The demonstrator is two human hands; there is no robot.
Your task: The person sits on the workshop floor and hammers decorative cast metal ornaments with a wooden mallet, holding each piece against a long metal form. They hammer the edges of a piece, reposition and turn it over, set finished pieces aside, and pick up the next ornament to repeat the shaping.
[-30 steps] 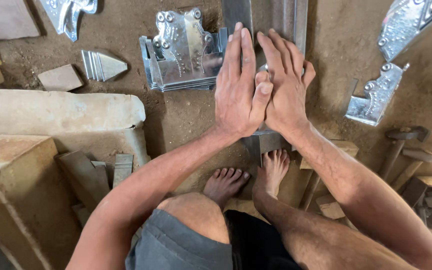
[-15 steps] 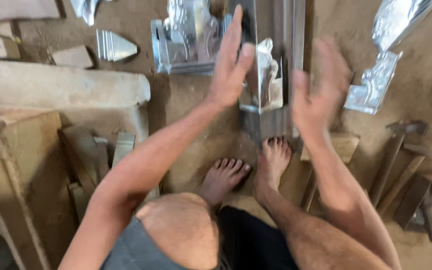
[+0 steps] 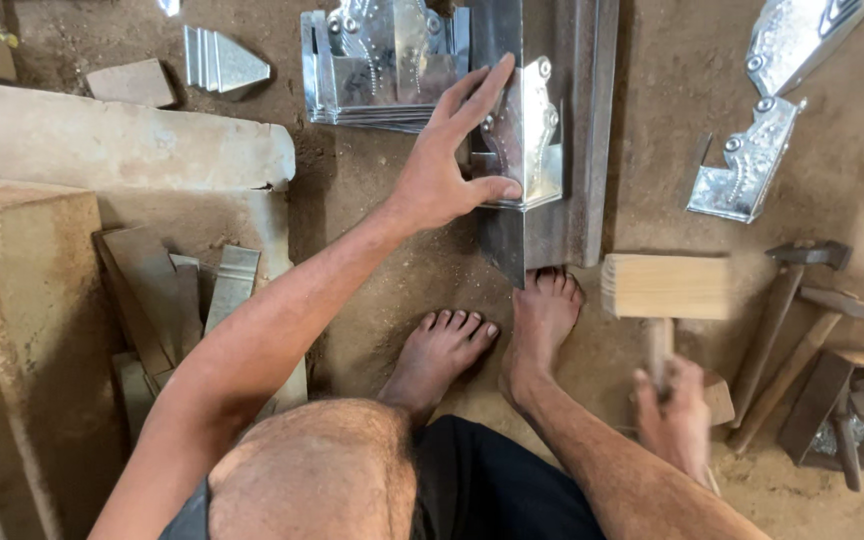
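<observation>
A folded sheet-metal piece with embossed ridges and round studs sits over the edge of a long steel angle bar that lies on the dusty workshop floor. The left hand lies open and flat against it, fingers spread along its left face and the thumb pressed near its lower edge. The right hand is closed around the handle of a wooden mallet, whose pale block head hangs just right of the bar, above the ground and near the bare right foot; the left foot rests beside it. A stack of similar stamped metal pieces lies just left of the bar, two more shiny pieces lie well apart to the right, and several hammers rest at the right edge.
</observation>
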